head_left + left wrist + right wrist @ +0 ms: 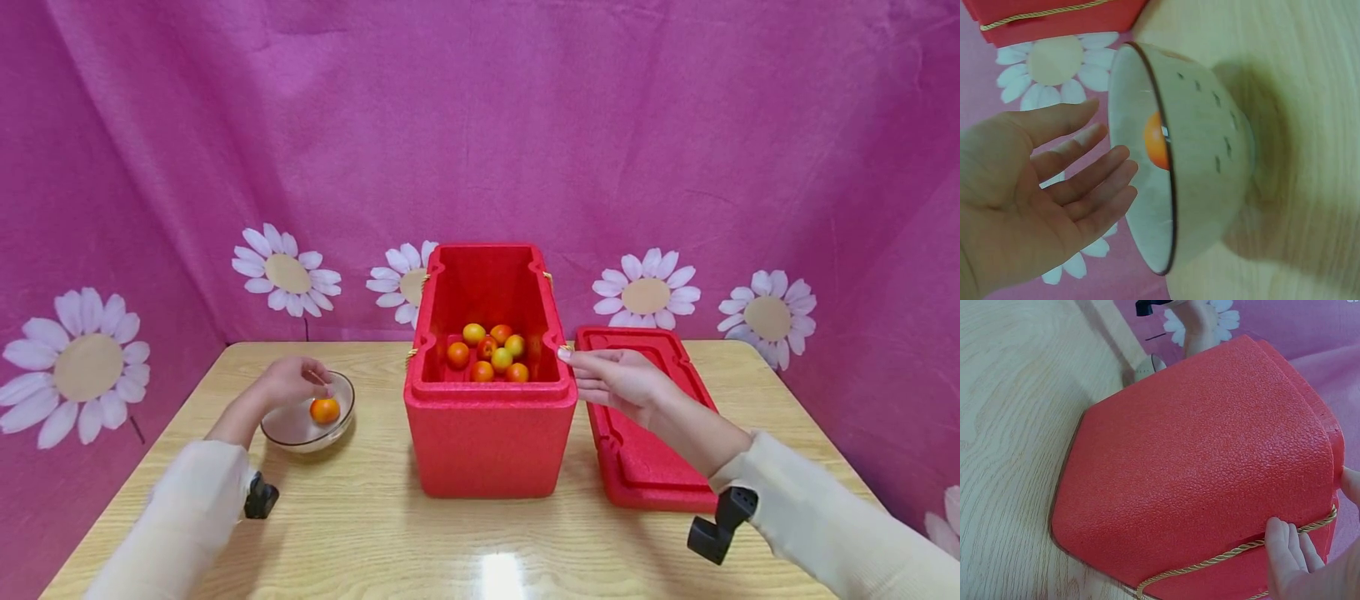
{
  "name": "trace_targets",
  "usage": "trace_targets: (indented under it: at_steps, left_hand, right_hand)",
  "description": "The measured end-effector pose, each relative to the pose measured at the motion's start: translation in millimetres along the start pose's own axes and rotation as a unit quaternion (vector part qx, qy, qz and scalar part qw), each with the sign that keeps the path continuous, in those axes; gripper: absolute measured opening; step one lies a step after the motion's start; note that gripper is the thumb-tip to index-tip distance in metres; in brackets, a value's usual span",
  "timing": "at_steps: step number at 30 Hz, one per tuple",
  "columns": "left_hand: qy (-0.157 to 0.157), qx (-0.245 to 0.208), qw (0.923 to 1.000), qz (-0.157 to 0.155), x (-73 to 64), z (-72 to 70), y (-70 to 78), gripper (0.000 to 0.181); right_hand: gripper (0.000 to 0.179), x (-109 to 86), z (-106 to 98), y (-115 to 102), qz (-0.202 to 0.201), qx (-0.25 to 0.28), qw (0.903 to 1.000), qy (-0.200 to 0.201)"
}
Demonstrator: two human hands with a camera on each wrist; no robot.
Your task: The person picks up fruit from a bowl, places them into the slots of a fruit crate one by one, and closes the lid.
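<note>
My left hand [296, 383] hangs over a bowl [288, 425] with a dark rim, its fingers loosely bent and holding nothing. Inside the bowl lies one round orange fruit [325, 411], like a small tomato; in the left wrist view the fingertips are near the bowl's opening [1147, 237], apart from the fruit. With my right hand [618, 379] I hold the right wall of a red foam box [491, 450], thumb at the rim and fingers against the outside, beside a gold cord [1229, 555]. Several red, orange and yellow fruits [501, 360] lie inside the box.
A red lid [652, 458] lies on the wooden table [360, 533] to the right of the box, partly under my right forearm. Behind the table hangs a magenta cloth [480, 125] with white flowers. Black wrist cameras are strapped to both sleeves.
</note>
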State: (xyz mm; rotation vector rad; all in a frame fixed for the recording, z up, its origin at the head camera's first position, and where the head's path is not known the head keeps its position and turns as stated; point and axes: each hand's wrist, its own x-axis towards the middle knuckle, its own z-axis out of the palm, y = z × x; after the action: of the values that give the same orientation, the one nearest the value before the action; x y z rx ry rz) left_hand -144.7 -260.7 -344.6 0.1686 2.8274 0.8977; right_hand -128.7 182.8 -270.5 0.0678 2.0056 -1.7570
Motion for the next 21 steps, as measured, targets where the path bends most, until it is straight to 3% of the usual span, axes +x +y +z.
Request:
trace_targets:
  at_steps: [8, 21]
  left_hand:
    - [-0.024, 0.006, 0.9994, -0.025, -2.2, 8.2, -7.8, 0.026]
    - [-0.017, 0.018, 0.9996, -0.011, -2.1, 16.9, -18.2, 0.028]
  right_hand:
    - [0.069, -1.2, 0.3, -1.4, 0.003, 0.008, 1.0000, -0.004]
    - [0.071, 1.1, -0.5, -0.5, 0.009, 0.018, 0.9998, -0.003]
